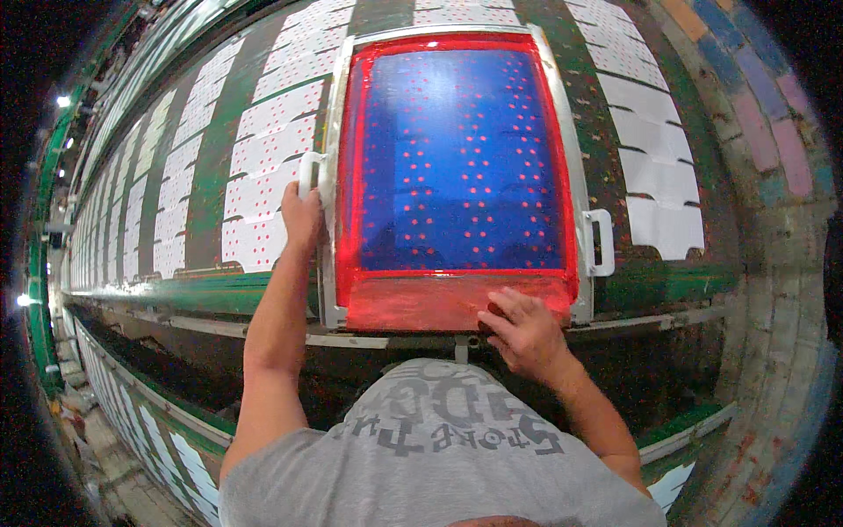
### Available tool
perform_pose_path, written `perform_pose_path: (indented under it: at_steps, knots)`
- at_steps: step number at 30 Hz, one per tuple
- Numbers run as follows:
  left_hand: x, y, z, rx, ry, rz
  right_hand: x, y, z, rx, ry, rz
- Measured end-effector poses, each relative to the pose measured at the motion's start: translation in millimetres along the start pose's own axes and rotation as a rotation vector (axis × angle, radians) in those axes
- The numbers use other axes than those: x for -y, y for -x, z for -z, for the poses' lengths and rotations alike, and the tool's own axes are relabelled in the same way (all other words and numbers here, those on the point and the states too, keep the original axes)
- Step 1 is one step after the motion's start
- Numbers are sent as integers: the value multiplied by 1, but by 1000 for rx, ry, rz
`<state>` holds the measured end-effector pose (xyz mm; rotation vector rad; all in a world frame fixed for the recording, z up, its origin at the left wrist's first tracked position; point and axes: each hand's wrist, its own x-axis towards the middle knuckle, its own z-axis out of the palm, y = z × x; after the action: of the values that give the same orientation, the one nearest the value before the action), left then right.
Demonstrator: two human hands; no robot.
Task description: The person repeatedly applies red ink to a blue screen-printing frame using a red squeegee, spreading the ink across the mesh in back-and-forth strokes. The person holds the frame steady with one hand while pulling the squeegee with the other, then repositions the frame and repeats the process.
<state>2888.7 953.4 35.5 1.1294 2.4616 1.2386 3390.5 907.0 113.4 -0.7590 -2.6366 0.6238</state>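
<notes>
A screen-printing frame with a blue mesh and rows of small red dots lies on the long table in front of me. Red ink borders the mesh inside the metal frame. My left hand is closed around the white handle on the frame's left side. Across the near end of the screen lies a wide, red-stained squeegee. My right hand is at the right half of this squeegee, its fingers curled over it; the thumb side is partly hidden. The frame's right-hand white handle is untouched.
White cut pieces with red dots lie in columns along the green table to the left. Plain white pieces lie right of the frame. A rail runs along the table's near edge. Another table with white pieces is behind me.
</notes>
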Motion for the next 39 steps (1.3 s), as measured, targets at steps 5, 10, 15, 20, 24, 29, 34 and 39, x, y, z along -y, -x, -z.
perform_pose_path:
  at_steps: [5, 10, 15, 20, 24, 29, 34, 39]
  knots:
    - [7, -51, 5, 204, -109, -167, 6, 0, -19, 0, 216, 39]
    - [2, -86, -5, 285, -34, -273, 17, -15, -7, -15, 307, 18]
    - [7, -84, -15, 267, 27, -243, 34, -65, -12, -59, 308, -18]
    - [19, -88, -26, 293, 15, -258, 41, -114, -18, 337, 330, -232]
    - [25, -92, -31, 293, -7, -290, 41, -123, 10, 393, 256, -270]
    - [26, -94, -30, 284, -31, -339, 56, -103, 8, 430, 272, -326]
    - [20, -91, -27, 350, 20, -191, 60, -71, -16, 194, 266, -219]
    - [17, -89, -24, 330, -21, -249, 50, -68, -32, 30, 338, -136]
